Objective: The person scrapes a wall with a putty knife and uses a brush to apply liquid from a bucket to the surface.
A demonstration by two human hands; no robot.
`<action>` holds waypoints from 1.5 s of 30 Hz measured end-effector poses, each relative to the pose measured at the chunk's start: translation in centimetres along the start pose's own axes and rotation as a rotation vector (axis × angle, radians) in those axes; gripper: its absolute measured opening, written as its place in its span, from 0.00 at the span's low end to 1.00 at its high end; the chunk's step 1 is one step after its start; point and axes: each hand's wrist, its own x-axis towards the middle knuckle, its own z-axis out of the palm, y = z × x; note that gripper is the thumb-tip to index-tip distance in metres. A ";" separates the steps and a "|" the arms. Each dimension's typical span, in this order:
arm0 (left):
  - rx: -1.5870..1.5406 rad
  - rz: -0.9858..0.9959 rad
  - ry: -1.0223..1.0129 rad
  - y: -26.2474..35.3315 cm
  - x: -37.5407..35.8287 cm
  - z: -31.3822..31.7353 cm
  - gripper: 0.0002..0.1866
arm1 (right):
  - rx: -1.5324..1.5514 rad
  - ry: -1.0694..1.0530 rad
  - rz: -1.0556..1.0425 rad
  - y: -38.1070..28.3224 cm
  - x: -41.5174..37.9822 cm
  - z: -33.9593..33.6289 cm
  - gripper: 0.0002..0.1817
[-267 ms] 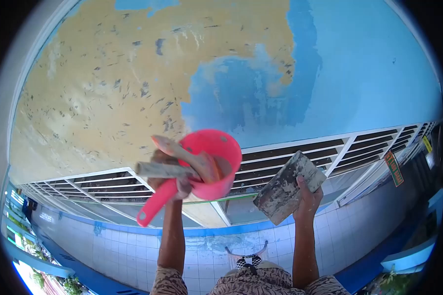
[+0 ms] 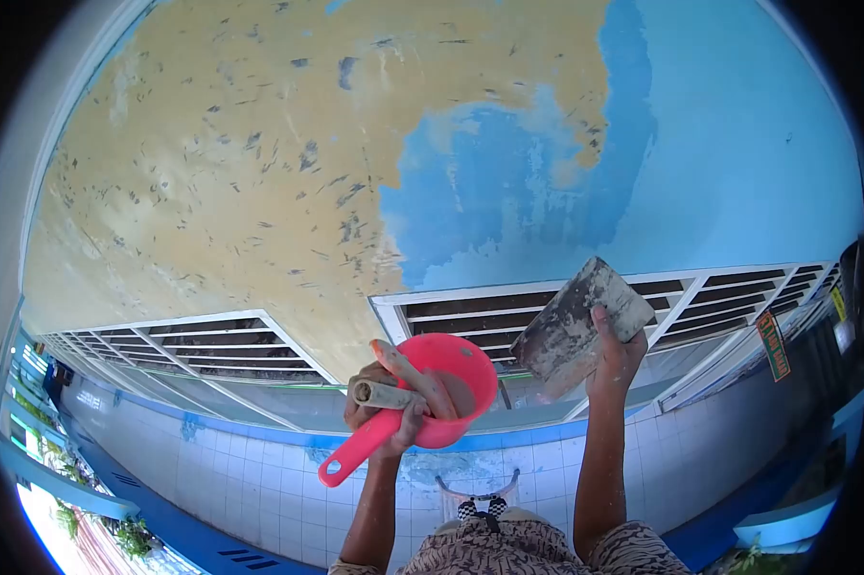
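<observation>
My left hand (image 2: 402, 439) is wrapped round the pink plastic dipper (image 2: 480, 402), gripping it near its handle. A tool with a hollow, tube-like grey handle (image 2: 388, 396) lies across the same hand. A second, wooden-looking handle (image 2: 414, 372) leans out of the dipper; its working end is hidden inside, where some pale stuff shows. My right hand (image 2: 616, 362) holds a flat rectangular plate (image 2: 580, 321), grey and smeared with dark and whitish residue. My thumb or finger presses on its face. The plate is tilted, in front of the window slats.
Ahead is a wall (image 2: 259, 192), patchy tan on the left and blue (image 2: 738, 172) on the right. Slatted vents (image 2: 470, 316) run below it. A sign (image 2: 773, 346) hangs at right. Checkered shoes (image 2: 482, 508) stand high above the tiled floor (image 2: 259, 470), on a partly hidden support.
My left hand has come down and to the right with the dipper and tools. My right hand has shifted slightly right with the plate. The view has tilted a little.
</observation>
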 end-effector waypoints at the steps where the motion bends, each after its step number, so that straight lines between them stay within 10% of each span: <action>1: 0.002 -0.004 0.003 0.4 -1.0 -0.2 0.28 | -0.033 -0.009 -0.022 -0.1 0.4 0.4 0.22; 4: -0.172 -0.280 0.316 3.1 -2.4 0.6 0.29 | -0.032 -0.014 -0.073 0.1 1.5 1.7 0.22; 18: -0.172 -0.034 0.744 1.7 2.1 -1.3 0.32 | -0.110 -0.019 -0.242 1.7 7.2 6.6 0.19; 26: -0.476 -0.286 0.501 -0.3 2.1 -1.6 0.50 | -0.157 -0.040 -0.286 1.8 9.0 6.4 0.18; 45: -1.070 -0.430 0.174 -7.8 7.1 -0.6 0.60 | -0.191 -0.056 -0.253 2.2 9.2 6.8 0.19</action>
